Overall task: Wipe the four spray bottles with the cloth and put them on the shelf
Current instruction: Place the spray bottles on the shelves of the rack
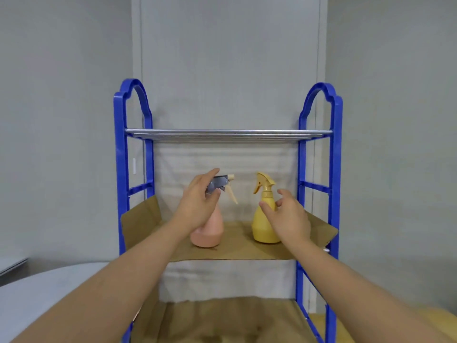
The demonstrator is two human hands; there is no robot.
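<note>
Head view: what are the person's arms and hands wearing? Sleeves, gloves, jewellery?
Nothing visible. The left hand and right hand are bare, with no gloves, rings or watch showing. Both forearms are uncovered all the way to the frame's bottom edge; no sleeve enters view.

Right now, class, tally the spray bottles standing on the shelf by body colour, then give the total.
Pink spray bottle, gripped at its grey head by the left hand: 1
Yellow spray bottle, with the right hand open beside it: 1
Total on the cardboard-lined shelf: 2
</note>
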